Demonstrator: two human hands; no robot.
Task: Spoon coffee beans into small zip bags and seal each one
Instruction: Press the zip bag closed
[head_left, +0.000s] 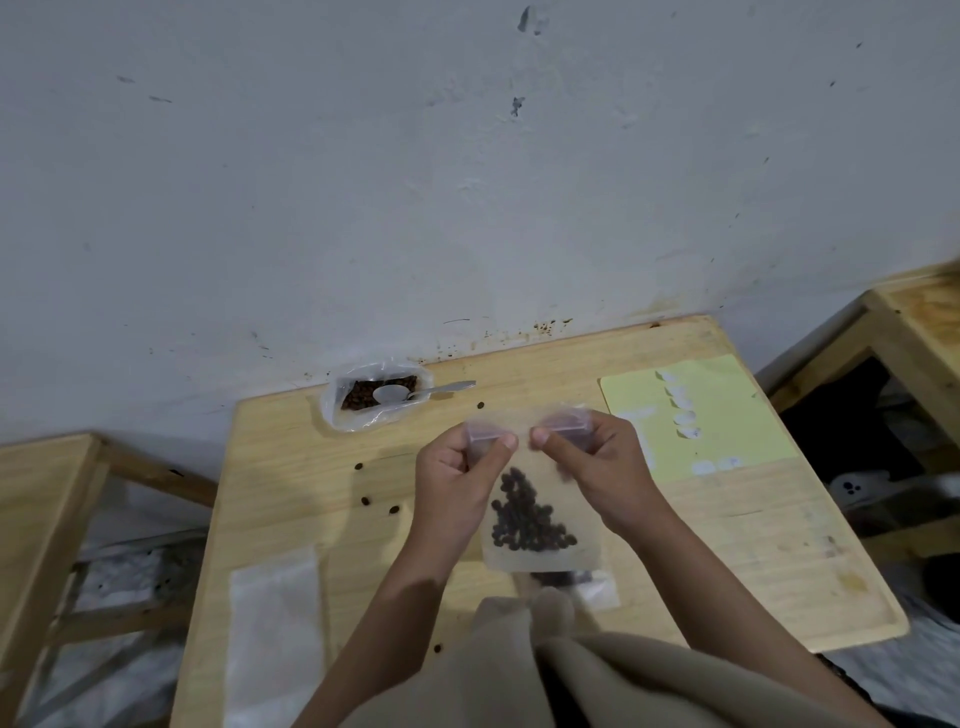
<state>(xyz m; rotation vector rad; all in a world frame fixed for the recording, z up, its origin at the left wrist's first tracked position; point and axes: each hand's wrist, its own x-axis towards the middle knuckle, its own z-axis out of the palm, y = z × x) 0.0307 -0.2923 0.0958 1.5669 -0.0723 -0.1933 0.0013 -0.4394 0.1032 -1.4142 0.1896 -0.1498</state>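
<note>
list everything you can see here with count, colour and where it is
zip bag: one, clear, holding dark beans, held at its top above the table centre
supply bag: one, clear, beans inside, far left by the wall
spoon: one, silver, resting in the supply bag
loose beans: several, dark, scattered left of centre
empty bags: clear stack, near left
paper sheet: one, yellow, far right
table: one, light wood
left hand: pinches bag top
right hand: pinches bag top

Second bean bag (576, 579) half-hidden under the held one — label sheet (696, 415) markings unreadably blurred.
</note>
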